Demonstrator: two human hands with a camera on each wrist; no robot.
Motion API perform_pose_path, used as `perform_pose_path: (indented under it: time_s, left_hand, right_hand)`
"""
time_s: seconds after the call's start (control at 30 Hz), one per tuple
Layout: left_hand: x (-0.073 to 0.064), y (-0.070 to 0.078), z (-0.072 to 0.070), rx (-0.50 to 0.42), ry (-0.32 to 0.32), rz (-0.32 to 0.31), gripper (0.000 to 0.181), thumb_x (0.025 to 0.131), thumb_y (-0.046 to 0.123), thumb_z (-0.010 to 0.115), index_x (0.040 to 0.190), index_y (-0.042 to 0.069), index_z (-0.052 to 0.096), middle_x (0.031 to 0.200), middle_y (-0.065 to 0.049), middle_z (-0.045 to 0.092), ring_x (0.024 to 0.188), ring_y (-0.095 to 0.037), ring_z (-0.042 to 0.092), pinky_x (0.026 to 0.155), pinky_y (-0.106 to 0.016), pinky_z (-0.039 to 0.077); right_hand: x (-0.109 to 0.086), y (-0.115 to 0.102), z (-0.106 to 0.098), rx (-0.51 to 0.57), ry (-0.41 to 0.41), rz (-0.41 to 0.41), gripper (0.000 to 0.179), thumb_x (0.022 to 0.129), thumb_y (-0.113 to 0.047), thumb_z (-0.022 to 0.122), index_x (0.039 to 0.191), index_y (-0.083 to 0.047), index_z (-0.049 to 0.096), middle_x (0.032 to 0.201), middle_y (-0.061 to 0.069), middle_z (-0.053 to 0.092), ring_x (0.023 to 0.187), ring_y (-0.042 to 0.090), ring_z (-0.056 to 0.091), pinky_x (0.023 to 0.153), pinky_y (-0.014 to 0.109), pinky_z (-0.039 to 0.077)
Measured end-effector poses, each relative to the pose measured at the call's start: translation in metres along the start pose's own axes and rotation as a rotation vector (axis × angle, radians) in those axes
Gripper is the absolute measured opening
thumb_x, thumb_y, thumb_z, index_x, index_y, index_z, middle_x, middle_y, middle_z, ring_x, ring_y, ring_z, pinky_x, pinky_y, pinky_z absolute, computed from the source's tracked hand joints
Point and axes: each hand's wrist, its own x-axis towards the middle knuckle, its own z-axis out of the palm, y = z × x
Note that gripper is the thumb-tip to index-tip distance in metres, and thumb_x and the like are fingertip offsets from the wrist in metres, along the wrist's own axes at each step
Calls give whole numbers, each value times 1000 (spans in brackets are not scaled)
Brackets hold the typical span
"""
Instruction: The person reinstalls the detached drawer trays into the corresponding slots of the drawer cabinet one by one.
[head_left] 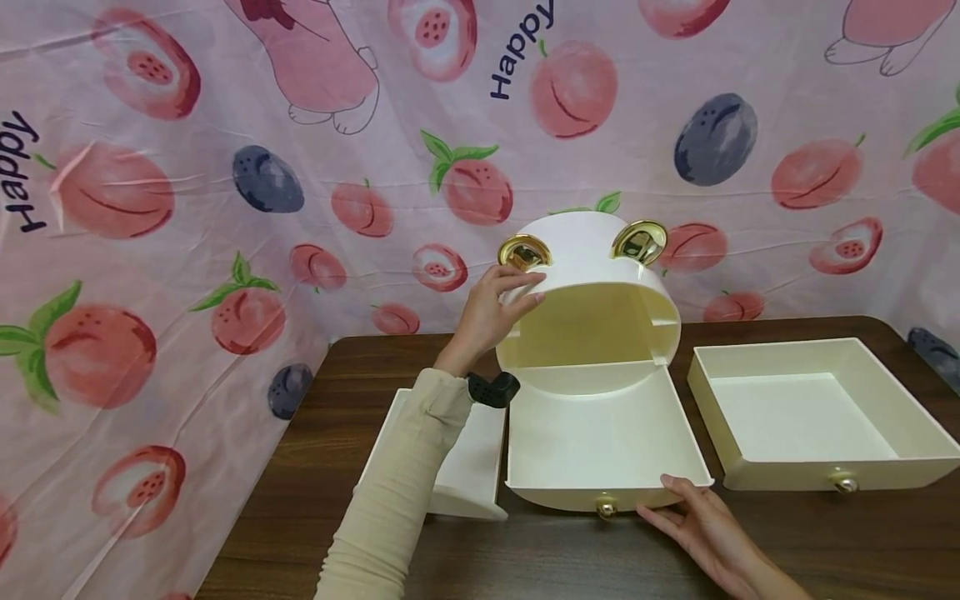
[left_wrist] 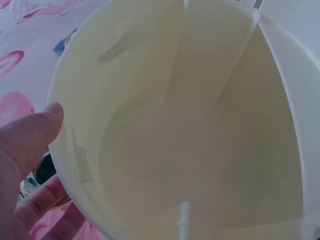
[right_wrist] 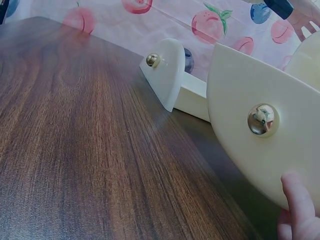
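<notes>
In the middle of the head view stands a white rounded storage box [head_left: 581, 250] with two gold ear-like parts [head_left: 640, 242] on top and a hollow cream inside. My left hand [head_left: 491, 308] holds its left edge; in the left wrist view the thumb [left_wrist: 42, 122] lies at the rim and the fingers go round the outside. A white drawer [head_left: 600, 433] with a curved front and gold knob [head_left: 606, 507] reaches from the opening toward me. My right hand [head_left: 705, 529] grips the right end of that drawer's front, thumb at the top edge, fingers at the front face.
On the right sits a deeper rectangular drawer [head_left: 802, 417] with a gold knob [head_left: 846, 484]. Another white drawer [head_left: 472, 446] lies left of the storage box, partly behind my left sleeve. All stand on a dark wooden table [head_left: 315, 500], with a fruit-print cloth [head_left: 360, 158] behind.
</notes>
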Motion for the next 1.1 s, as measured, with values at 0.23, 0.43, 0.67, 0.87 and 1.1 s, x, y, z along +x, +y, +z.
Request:
perform_pose_path:
  time_s: [0.23,0.43,0.67,0.87,1.1]
  left_hand:
    - [0,0,0,3,3,1,30,80,20,66,109,12,66,106,-8,51,99,-19,47,77,-36,40]
    - [0,0,0,9,3,7,29,81,20,65,109,12,66,106,-8,51,99,-20,48,76,-36,40]
    - [-1,0,0,12,3,-2,30,81,20,65,110,12,65,107,-8,51,97,-20,48,73,-32,40]
    - [-1,-1,0,1,7,1,29,81,19,65,109,11,66,106,-9,51,98,-20,48,78,-39,40]
    - [-1,0,0,-5,6,-1,29,81,19,66,109,11,66,106,-9,51,98,-20,47,78,-38,40]
  right_hand:
    - [1,-1,3,-13,52,-1,27,92,-14,45,69,-12,59,108,6,13,90,29,54,91,39,37]
    - [3,-2,5,-6,82,10,24,92,-15,46,70,-12,56,109,6,13,91,30,54,91,38,37]
    - [7,-1,7,-17,119,5,14,92,-14,45,82,-5,50,113,9,15,89,27,54,91,36,37]
    - [10,1,10,-17,147,-2,11,92,-14,46,91,-4,47,118,11,15,87,24,52,91,36,37]
    - [12,1,13,-23,187,-7,13,91,-16,48,95,-4,45,122,12,13,88,23,51,91,35,37]
